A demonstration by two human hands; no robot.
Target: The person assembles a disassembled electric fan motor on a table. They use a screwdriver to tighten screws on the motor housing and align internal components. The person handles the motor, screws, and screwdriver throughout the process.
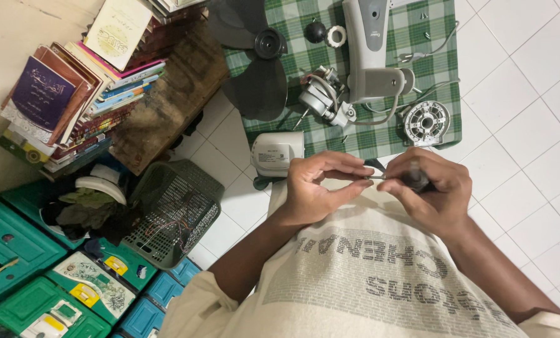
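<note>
White floor tiles [530,81] carry a green-and-white checked cloth [380,134], the landmark for all positions below. On the cloth lie a grey plastic fan stand housing [369,50], an exposed fan motor with metal shaft [321,100], a round perforated metal motor cover [426,122], and a dark grey fan blade [255,69] overhanging the cloth's left edge.

Just below the cloth's near edge, both hands work close to the chest. The right hand [433,194] is closed around a dark-handled screwdriver [411,178], held level with its thin shaft pointing left. The left hand [317,188] has its fingertips pinched together at the shaft tip, apparently steadying a small part too small to identify; the level hold keeps the tip and the pinched part in line.

Left of the cloth stand a white plastic motor casing [277,152], a green mesh basket [176,213] and a worn wooden board [167,94]. Further left are stacked books [73,94] and green plastic crates [17,244]. Nothing obstructs the hands.
</note>
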